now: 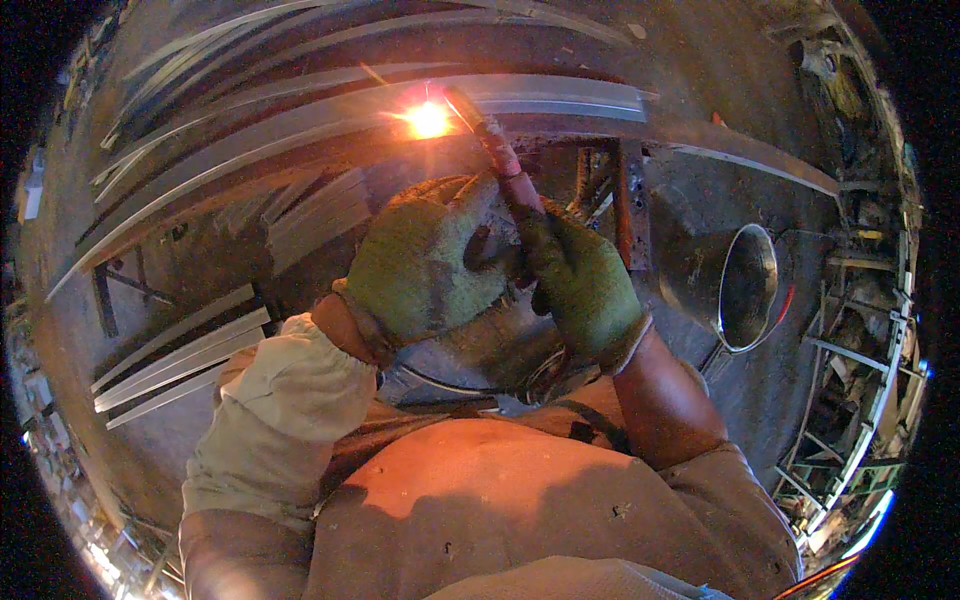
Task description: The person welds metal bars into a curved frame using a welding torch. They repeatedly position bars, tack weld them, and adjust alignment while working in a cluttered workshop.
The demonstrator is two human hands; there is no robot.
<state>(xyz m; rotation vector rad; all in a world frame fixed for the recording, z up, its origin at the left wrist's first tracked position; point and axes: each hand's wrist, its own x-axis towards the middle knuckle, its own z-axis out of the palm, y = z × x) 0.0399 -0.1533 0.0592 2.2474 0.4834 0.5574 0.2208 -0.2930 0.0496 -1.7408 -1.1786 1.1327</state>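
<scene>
A welding torch [512, 175] with a reddish handle slants up and left, and a glaring arc [430, 120] burns at its tip. The arc sits on a long metal bar [590, 98] lying across the work. My right hand [590, 285], in a greenish work glove, is wrapped round the torch's handle. My left hand [430, 260], gloved alike, is curled beside it, its fingers closed against the torch from the left. Part of its grip is hidden. Glare washes out the metal around the arc.
Long metal strips [230, 50] lie beyond the bar, and more bars [190, 365] rest at the left. A rusty upright [632, 205] stands below the bar. An open metal bucket [748, 288] is at the right, near a ladder-like frame [870, 400].
</scene>
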